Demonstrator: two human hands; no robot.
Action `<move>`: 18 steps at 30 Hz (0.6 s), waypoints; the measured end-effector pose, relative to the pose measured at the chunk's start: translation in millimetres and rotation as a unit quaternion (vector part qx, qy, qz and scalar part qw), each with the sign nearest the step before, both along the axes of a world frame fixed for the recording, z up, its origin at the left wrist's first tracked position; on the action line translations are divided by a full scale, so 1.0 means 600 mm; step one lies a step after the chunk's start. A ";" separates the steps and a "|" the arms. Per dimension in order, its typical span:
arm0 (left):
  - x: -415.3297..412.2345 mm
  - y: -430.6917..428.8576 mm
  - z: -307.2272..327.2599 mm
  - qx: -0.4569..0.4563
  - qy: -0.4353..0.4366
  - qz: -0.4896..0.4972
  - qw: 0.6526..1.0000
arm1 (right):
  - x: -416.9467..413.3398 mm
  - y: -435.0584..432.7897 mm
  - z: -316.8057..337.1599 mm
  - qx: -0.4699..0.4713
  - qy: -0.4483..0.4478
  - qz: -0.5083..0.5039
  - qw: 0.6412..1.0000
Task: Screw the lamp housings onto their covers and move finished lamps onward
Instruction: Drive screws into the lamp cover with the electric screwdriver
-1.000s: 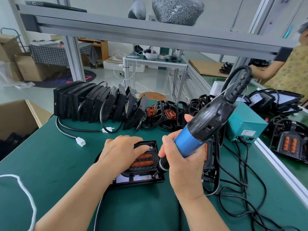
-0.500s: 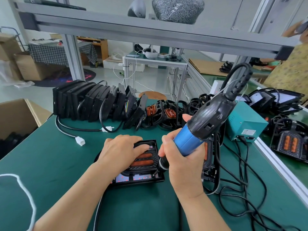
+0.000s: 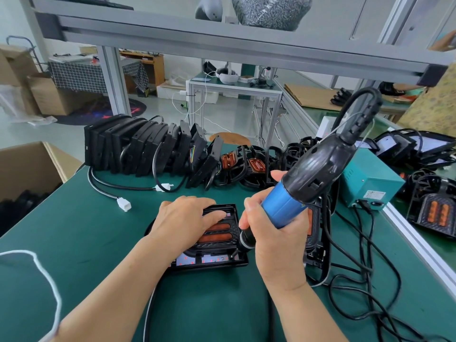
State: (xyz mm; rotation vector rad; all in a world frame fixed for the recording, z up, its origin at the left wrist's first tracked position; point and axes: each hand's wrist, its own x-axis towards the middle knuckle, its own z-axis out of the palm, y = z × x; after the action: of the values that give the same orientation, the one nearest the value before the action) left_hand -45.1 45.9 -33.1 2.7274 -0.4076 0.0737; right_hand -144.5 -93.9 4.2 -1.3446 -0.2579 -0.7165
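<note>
A black lamp housing with two orange strips lies flat on its cover in the middle of the green table. My left hand presses flat on top of the housing, fingers straight. My right hand grips a blue and black electric screwdriver, tilted, with its bit tip at the housing's near right corner. A second lamp lies partly hidden behind my right hand.
A row of black lamps stands on edge at the back of the table, with loose housings beside it. A teal power box and tangled cables lie at right. An open cardboard box sits at left. Another person is at far right.
</note>
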 end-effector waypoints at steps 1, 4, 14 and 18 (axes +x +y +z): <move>0.000 0.000 0.000 0.002 0.001 -0.001 1.000 | 0.000 0.001 -0.001 0.000 0.000 0.001 1.000; -0.001 -0.001 0.002 0.011 0.002 -0.003 1.000 | 0.003 0.000 -0.004 -0.008 0.000 0.008 1.000; -0.005 -0.002 0.009 0.011 0.003 -0.007 1.000 | 0.013 -0.007 -0.014 -0.004 0.013 -0.029 1.000; -0.004 -0.002 0.009 0.002 0.008 -0.007 1.000 | 0.022 -0.019 -0.019 0.024 0.028 -0.065 0.997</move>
State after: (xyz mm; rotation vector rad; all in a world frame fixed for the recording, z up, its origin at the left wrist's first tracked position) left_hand -47.8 44.8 -27.6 2.7265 -0.4233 0.0477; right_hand -131.4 -105.6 -6.9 -1.3427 -0.1087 -0.7881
